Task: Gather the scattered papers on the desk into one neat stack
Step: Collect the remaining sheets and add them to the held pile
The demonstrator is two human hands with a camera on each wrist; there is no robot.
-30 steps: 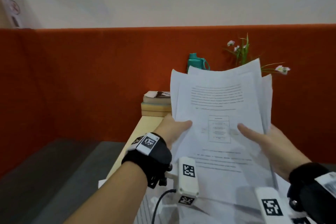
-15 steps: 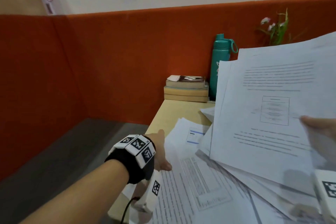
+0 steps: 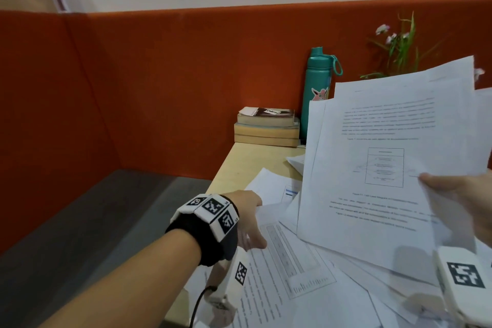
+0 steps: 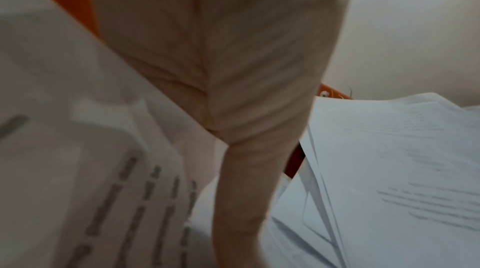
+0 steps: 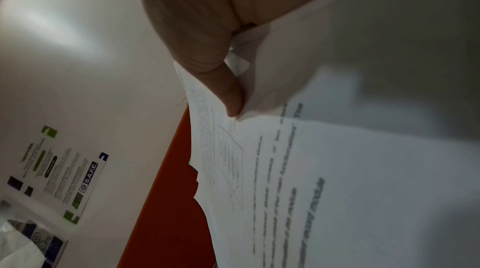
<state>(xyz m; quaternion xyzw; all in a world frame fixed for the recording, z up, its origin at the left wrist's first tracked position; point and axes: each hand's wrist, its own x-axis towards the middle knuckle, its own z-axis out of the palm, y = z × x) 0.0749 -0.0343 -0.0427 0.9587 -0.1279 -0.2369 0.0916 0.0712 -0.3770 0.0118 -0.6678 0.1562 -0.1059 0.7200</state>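
My right hand [image 3: 466, 194] grips a bundle of printed sheets [image 3: 386, 168] and holds it tilted above the desk's right side. Its thumb [image 5: 221, 77] presses on the top page beside a diagram. Several loose sheets [image 3: 292, 274] lie fanned over one another on the pale wooden desk [image 3: 247, 165]. My left hand [image 3: 250, 221] is down at the left edge of those sheets. It pinches the lifted edge of one sheet [image 3: 269, 208] between thumb and fingers. In the left wrist view the palm [image 4: 233, 108] fills the middle and the fingertips are hidden behind paper [image 4: 78, 149].
A stack of books [image 3: 267, 128] and a teal bottle [image 3: 318, 82] stand at the desk's back, with a flowering plant [image 3: 399, 45] behind the bundle. An orange partition [image 3: 159, 88] walls the back and left. Left of the desk edge is grey floor [image 3: 106, 221].
My left hand let go of the bundle and dropped to the loose sheets at the desk's left edge. The right hand now holds the bundle alone, further right.
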